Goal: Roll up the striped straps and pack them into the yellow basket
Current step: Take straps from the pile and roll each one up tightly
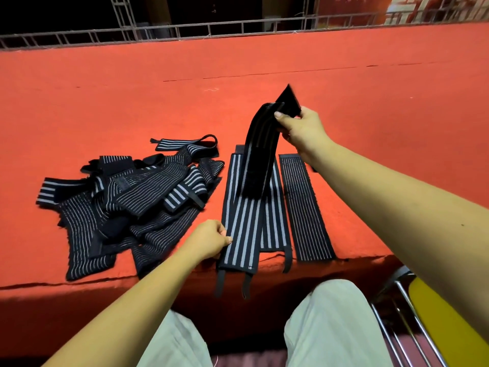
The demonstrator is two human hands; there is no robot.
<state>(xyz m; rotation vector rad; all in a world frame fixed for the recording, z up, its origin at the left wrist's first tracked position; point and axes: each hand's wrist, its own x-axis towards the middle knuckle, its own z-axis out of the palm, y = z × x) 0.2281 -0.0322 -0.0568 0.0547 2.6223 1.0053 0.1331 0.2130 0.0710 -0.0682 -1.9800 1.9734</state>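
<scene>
My right hand point(301, 129) pinches the black top end of a striped strap point(260, 154) and holds it up, so it hangs down onto flat straps below. My left hand point(211, 238) pinches the left edge of a wide-striped strap point(242, 221) laid flat at the platform's front edge. Beside it on the right lies a second flat strap point(275, 213), and further right a thin-striped one point(304, 207). A tangled heap of black and grey straps point(127, 200) lies to the left. A yellow object point(447, 324) shows at the lower right edge.
The straps lie on a red carpeted platform point(238, 70) whose front edge runs just past my knees point(330, 321). A metal railing point(238, 30) borders its far side. A chrome tube frame point(402, 300) stands at the lower right beside the yellow object.
</scene>
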